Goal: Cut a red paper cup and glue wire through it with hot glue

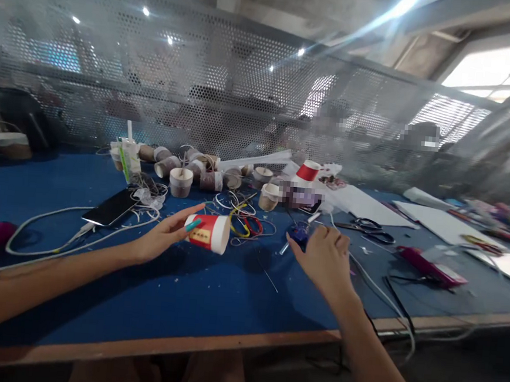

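Observation:
My left hand (163,237) grips a red and white paper cup (207,232), tilted on its side above the blue table. The cup's white end faces right, and a gold patch shows on its red band. Further right, my right hand (324,258) has its thumb and curled fingers around a small dark blue object (300,232), partly covered by the fingers; its kind is unclear. Yellow and red loops (247,223) lie on the table between the hands. A thin needle-like rod (269,274) rests in front of them.
Several small pots and cups (180,183) stand or lie along the back, before a perforated metal screen (166,90). A phone (110,206) with a white cable lies left. Scissors (369,228), white sheets (360,205) and a magenta tool (429,268) are right. The table edge (145,347) runs nearest me.

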{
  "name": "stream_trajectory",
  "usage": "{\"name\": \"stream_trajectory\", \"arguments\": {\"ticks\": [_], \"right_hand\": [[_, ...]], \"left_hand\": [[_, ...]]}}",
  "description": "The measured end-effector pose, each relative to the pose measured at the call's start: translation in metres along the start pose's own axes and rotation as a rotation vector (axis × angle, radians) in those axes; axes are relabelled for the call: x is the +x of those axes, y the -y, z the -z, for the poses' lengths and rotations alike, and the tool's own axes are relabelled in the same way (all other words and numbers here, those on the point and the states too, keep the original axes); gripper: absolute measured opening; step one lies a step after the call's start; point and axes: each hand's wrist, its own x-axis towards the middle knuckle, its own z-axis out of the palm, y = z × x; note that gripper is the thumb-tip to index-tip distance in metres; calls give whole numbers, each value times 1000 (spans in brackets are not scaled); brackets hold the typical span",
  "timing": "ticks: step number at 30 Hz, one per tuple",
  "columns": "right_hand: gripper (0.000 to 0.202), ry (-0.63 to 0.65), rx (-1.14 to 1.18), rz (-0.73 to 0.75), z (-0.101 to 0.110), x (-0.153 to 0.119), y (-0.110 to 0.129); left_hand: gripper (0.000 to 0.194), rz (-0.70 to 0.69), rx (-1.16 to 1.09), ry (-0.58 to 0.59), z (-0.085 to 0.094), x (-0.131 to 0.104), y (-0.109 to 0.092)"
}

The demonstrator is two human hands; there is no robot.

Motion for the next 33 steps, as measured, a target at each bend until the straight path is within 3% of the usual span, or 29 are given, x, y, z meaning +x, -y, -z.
{"name": "stream_trajectory", "arguments": {"ticks": [3,8,16,21,25,27,29,33], "right_hand": [[55,167,-87,55,-24,-7,-28],[40,60,-185,142,-47,-7,-43],[15,254,-72,234,-48,28,-55],[23,179,18,127,-39,21,-52],[43,-49,374,-168,-15,10,-34],[46,-100,587,-188,-2,10,-20],[41,-69,858,-147,9,14,-3],[39,217,1526,118,22,25,38]], "left_hand": [[50,136,-202,9,8,-7,10],[52,218,-363,-20,13,3,13],[48,262,-497,-40,22,6,12],[44,319,-542,-54,19,7,5],[47,312,-563,-105,18,9,3],[46,337,-551,-106,19,10,3],[43,354,-502,-81,19,9,4],[52,244,-433,-78,19,8,8]]}}
